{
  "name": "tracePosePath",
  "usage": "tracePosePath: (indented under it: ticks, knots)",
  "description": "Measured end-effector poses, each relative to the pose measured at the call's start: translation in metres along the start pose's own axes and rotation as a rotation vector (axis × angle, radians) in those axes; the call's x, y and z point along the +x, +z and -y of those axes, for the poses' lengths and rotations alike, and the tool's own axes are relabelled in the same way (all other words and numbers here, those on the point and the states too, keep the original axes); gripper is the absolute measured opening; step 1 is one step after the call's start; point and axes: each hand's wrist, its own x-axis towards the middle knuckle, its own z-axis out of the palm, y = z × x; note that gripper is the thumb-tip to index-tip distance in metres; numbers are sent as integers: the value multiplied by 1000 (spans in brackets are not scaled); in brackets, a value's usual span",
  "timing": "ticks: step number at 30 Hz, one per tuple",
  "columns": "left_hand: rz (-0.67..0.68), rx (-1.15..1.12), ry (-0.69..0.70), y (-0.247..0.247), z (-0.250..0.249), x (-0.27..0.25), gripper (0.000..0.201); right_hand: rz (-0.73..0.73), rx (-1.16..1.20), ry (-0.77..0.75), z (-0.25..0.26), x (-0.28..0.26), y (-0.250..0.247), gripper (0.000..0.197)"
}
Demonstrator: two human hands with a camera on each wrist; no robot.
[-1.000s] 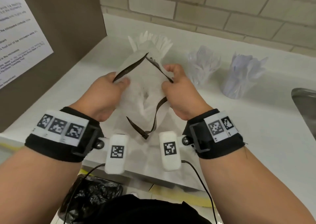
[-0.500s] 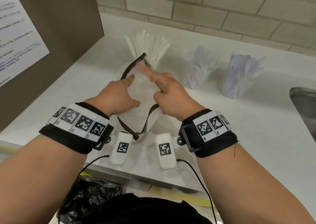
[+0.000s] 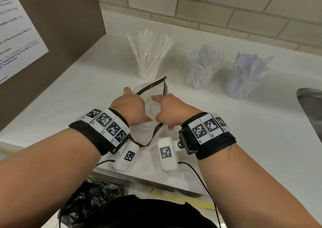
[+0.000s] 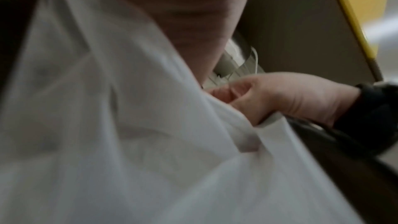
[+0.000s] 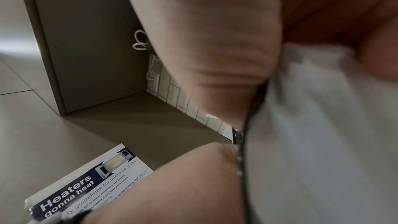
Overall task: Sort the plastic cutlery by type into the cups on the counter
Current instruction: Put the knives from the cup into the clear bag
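A white translucent bag with a dark rim strip lies at the middle of the counter. My left hand holds its left side, the fabric draped over the palm in the left wrist view, bag. My right hand pinches the right side, its fingers curled into the fabric. What is inside the bag is hidden. Behind it stand three clear cups: white knives, forks, spoons.
A brown side panel with a paper notice walls off the left. A metal sink begins at the right edge. The brick wall runs behind the cups. A black bin bag sits below the counter's front edge.
Both hands have moved forward and down with the bag, and it now lies lower on the counter. The bag's mouth has narrowed. The knife cup behind it is now in full view.
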Motion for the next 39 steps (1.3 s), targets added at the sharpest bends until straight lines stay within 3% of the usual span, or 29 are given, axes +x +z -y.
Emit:
tracePosePath:
  ticks: [5, 7, 10, 15, 18, 21, 24, 27, 29, 31, 33, 35, 39]
  knots:
    - [12, -114, -4, 0, 4, 8, 32, -68, 0, 65, -4, 2, -1, 59]
    - [-2, -404, 36, -4, 12, 9, 17, -56, 9, 88, -7, 3, 0, 57]
    - [6, -743, 69, -11, 21, -2, 21, -54, 27, 72, -10, 6, 1, 62]
    - [40, -645, 134, -12, 28, -12, 26, -70, 58, 117, -12, 7, -3, 30]
    - [-89, -742, 149, -12, 28, -12, 29, -49, 51, 47, -14, 5, -3, 67]
    - [-106, -909, 201, -14, 29, -13, 25, 0, -37, -37, -11, 1, -2, 67]
    - [47, -710, 323, -18, 30, -18, 20, -61, 51, 40, -11, 0, -5, 23]
    - [196, -357, 378, -23, 33, -21, 19, -82, 234, 131, -15, 5, -7, 18]
    - [268, -239, 385, -23, 33, -20, 20, -94, 288, 143, -16, 5, -7, 16]
    - [153, -294, 375, -22, 31, -18, 18, -103, 290, 103, -18, 4, -8, 34]
    - [-88, -506, 291, -20, 28, -14, 21, -102, 255, 0, -19, 1, -12, 44]
    - [-268, -708, 207, -18, 28, -11, 22, -124, 285, -124, -19, -6, -18, 34]
    - [-395, -848, 200, -16, 30, -9, 24, -168, 274, -238, -16, -15, -20, 24]
